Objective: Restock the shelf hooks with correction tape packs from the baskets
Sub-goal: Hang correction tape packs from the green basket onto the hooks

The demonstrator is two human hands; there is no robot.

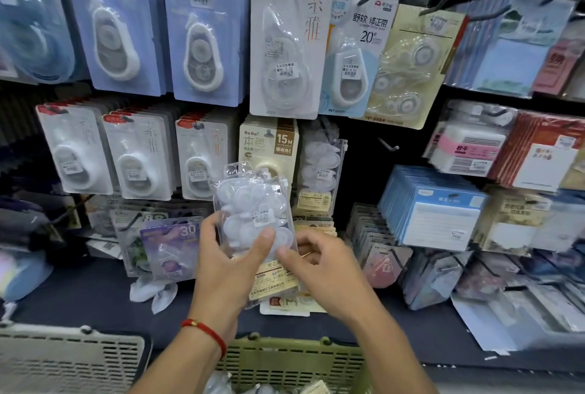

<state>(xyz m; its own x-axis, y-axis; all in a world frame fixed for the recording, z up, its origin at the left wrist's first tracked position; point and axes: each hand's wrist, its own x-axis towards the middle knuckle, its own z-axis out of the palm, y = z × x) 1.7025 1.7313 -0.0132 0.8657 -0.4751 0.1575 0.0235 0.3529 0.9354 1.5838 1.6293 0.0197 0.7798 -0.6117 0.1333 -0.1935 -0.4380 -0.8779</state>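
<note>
My left hand (229, 262) grips a clear bag of correction tape packs (253, 213), thumb curled across its front and fingers behind it, holding it upright before the lower row of hooks. My right hand (319, 270) pinches the bag's lower right corner, fingers bent (how tightly, I cannot tell). A red string bracelet (205, 332) sits on my left wrist. Just behind the bag hang a beige 15M tape pack (269, 143) and a matching clear bag (321, 162). Below, at the shelf's front edge, are an olive basket (294, 362) holding more packs and a grey basket (69, 355) to its left.
</note>
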